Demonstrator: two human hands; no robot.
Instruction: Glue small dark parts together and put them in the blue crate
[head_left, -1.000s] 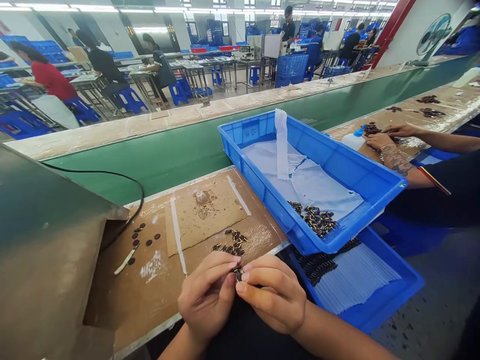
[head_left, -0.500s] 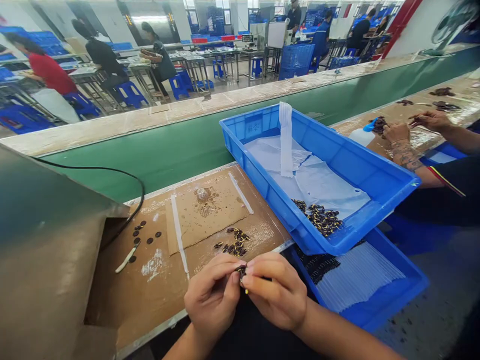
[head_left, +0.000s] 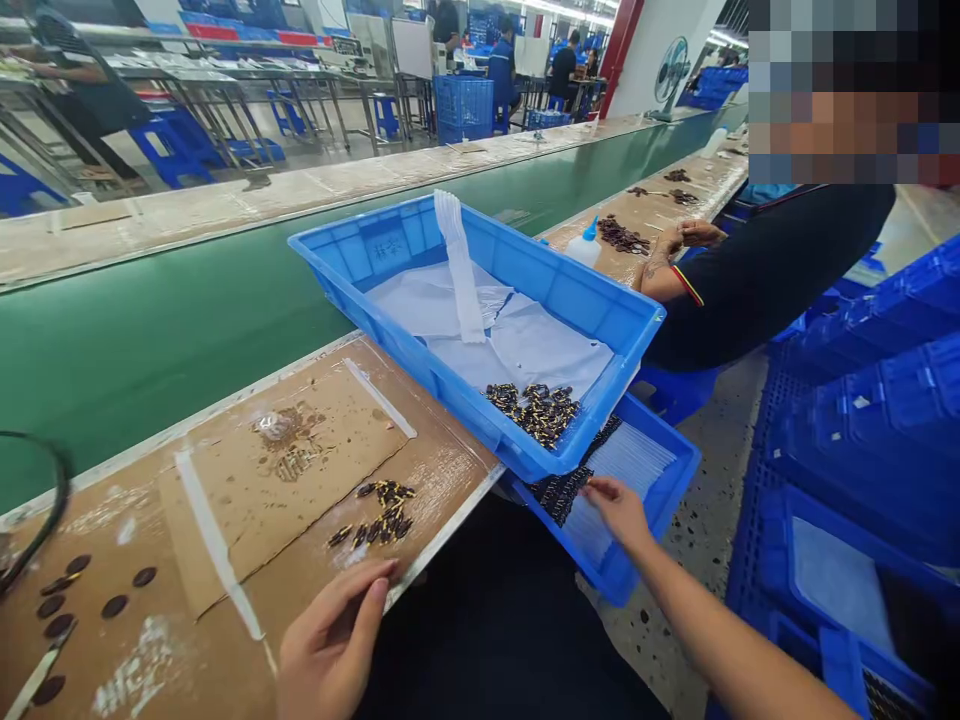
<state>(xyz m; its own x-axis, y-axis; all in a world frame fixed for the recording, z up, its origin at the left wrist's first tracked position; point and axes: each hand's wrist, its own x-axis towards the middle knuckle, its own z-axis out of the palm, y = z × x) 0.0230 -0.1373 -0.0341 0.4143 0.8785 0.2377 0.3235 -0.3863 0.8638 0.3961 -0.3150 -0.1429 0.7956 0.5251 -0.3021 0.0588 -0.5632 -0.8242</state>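
Note:
My left hand (head_left: pixel 334 640) rests at the front edge of the cardboard-covered bench (head_left: pixel 247 480), fingers loosely apart, holding nothing I can see. Just beyond it lies a small pile of dark parts with gold pins (head_left: pixel 379 515). My right hand (head_left: pixel 619 510) reaches into the lower blue tray (head_left: pixel 660 505), fingertips on the clear plastic strips (head_left: pixel 626 465) beside rows of dark parts (head_left: pixel 562 490). Whether it holds anything is hidden. Above it, an upper blue tray (head_left: pixel 570 300) tilts, with more dark parts (head_left: pixel 536 410) on white sheets.
A green conveyor belt (head_left: pixel 172 320) runs behind the bench. Dark round discs (head_left: pixel 90 595) lie at the left. A co-worker in a black shirt (head_left: pixel 757 270) works at the right, near a glue bottle (head_left: pixel 585 245). Blue crates (head_left: pixel 870 440) stack on the floor at right.
My hands were together pinching one small part; now they are apart, the left at the bench edge, the right in the lower tray. The view has swung right.

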